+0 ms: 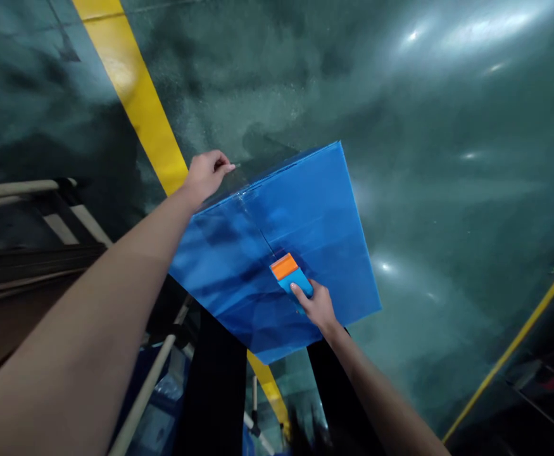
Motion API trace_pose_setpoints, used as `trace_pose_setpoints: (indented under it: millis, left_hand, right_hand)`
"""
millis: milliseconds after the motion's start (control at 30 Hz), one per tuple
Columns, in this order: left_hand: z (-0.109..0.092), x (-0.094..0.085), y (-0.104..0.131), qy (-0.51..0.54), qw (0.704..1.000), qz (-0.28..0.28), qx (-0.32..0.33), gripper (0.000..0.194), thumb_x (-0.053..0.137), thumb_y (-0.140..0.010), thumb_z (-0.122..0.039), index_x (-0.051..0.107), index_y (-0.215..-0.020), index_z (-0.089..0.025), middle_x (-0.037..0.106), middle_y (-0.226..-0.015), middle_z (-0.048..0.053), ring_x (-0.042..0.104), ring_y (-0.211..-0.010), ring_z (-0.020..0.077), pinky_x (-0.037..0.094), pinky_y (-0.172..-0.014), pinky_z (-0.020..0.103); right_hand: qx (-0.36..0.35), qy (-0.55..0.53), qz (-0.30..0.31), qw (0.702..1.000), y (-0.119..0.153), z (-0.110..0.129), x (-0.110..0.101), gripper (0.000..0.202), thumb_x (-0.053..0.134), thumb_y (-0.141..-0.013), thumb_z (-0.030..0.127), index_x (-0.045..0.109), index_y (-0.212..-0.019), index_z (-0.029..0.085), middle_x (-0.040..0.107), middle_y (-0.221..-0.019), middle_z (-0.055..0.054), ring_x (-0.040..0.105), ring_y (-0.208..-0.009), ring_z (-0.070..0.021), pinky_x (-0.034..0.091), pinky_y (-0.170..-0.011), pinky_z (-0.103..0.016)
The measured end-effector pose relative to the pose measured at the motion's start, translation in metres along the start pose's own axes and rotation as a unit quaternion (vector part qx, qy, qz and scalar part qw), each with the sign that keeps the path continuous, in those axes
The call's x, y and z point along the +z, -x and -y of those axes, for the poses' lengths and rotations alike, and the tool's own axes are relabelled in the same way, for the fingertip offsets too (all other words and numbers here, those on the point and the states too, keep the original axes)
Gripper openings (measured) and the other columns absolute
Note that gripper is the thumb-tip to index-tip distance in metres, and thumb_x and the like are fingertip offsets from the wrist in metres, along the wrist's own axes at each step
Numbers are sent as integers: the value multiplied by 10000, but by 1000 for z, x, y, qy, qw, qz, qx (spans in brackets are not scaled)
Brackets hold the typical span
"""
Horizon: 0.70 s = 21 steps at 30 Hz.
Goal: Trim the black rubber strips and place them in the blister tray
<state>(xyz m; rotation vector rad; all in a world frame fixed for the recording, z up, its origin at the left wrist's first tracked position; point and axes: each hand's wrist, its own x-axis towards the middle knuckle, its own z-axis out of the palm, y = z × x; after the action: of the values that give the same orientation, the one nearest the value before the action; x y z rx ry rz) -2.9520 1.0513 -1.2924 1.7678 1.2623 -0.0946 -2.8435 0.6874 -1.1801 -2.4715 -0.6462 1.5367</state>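
Observation:
A large blue box [327, 209] stands in front of me, its flat top crossed by a thin seam. My right hand [318, 307] is closed around a tape dispenser [292, 277], blue with an orange front, which rests on or just over the seam. At the box's far edge, my left hand [207, 174] is raised, thumb and fingertips pinched together. Clear tape [240, 190] shows faintly on the seam by that edge and seems to run up to the pinched fingers.
A yellow floor stripe [134, 88] passes behind the box on the shiny green floor [447, 158]. Pale pipe racks [146, 392] stand close on my left, with blue bins low down. Another yellow line [509, 348] and dark equipment are at the far right.

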Motion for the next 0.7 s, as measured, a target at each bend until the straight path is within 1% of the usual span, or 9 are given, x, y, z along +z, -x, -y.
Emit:
trace_pose_setpoints:
  millis: [100,200,267,367,433,533,633,700]
  left_hand:
    - [8,14,-1,50,998,15,-38,116,640,-787,-262,582,-705,-206,562,-657,-5,513,-655,156,414,-674,305]
    - [14,15,3,146,986,19,-73,145,630,-789,-330,576,-736,-207,563,-679,0,536,-675,155,445,-699,310]
    - [15,11,7,194,978,17,-71,218,718,-705,-344,555,-759,-211,540,-707,-13,526,-689,141,448,-710,301]
    - [15,6,13,236,970,24,-52,403,827,-545,-299,508,-776,-213,490,-741,-33,484,-689,115,429,-697,278]
    - [13,6,17,244,968,31,-47,465,841,-513,-308,476,-786,-214,465,-747,-41,457,-679,107,412,-675,269]
    - [11,10,19,235,970,39,-53,528,843,-507,-330,427,-812,-220,453,-762,-45,448,-680,106,404,-666,269]
    - [15,18,17,210,976,37,-48,539,829,-548,-356,405,-855,-229,459,-789,-40,485,-717,119,429,-704,282]
    - [21,25,13,181,981,45,-53,527,805,-604,-388,421,-932,-235,473,-795,-31,529,-753,143,452,-732,303]
  right_hand:
    - [11,1,-2,1000,-2,1,-1,493,523,-843,663,572,-676,202,639,-618,-42,574,-555,-181,347,-508,-263]
    - [19,3,2,1000,-3,1,-1,492,521,-839,665,581,-692,199,643,-626,-46,575,-558,-183,340,-513,-266]
    - [23,4,7,1000,-4,1,-1,497,520,-835,670,591,-703,197,642,-623,-49,579,-557,-187,335,-510,-268]
    - [25,5,13,1000,-5,2,-2,510,515,-831,681,606,-723,191,642,-621,-50,587,-563,-190,340,-510,-267]
    - [25,5,14,1000,-5,2,-3,514,512,-833,684,614,-736,189,649,-633,-50,589,-568,-187,348,-513,-265]
    - [25,6,17,1000,-6,3,-4,517,509,-837,684,620,-738,188,658,-646,-50,588,-571,-183,351,-513,-262]
    - [29,8,23,999,-6,4,-4,524,503,-837,690,616,-728,191,654,-636,-48,590,-576,-188,348,-515,-264]
    - [32,9,24,999,-7,4,-4,526,500,-837,694,612,-727,192,654,-639,-50,597,-587,-193,353,-524,-265]
